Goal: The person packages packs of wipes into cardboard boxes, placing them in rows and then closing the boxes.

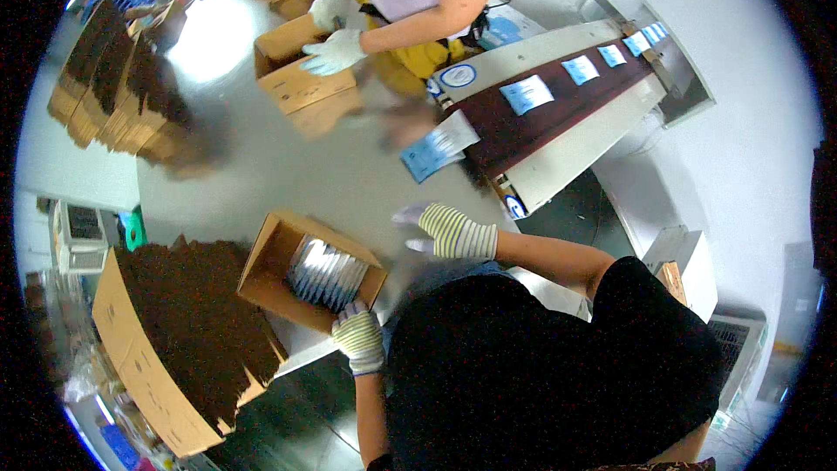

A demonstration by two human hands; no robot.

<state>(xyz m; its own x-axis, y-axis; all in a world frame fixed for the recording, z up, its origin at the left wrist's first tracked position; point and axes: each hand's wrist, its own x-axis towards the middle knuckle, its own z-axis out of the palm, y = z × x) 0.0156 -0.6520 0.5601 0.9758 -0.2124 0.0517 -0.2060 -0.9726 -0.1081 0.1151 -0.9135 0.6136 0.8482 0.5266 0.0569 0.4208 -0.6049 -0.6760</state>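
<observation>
Touching the near rim of an open box (260, 262), my left hand (358, 340) wears a striped glove; I cannot tell whether its fingers pinch the cardboard or only lie against it. Inside the box, shiny silver-and-blue packets (327, 274) stand in a tight row, toward its right side. Just left of the box is a big stack of flat cartons (144, 366). My right hand (452, 230), gloved the same way, hovers to the right of the box, its fingers apart from the thumb. Beyond it, overlapping pouches (440, 145) stick out from the end of a dark red belt (558, 118) over the grey table (270, 176). More pouches lie spaced along the belt, back to an opening in the wall. Across from me, a co-worker in white gloves (336, 52) has both hands on another box (307, 92).
</observation>
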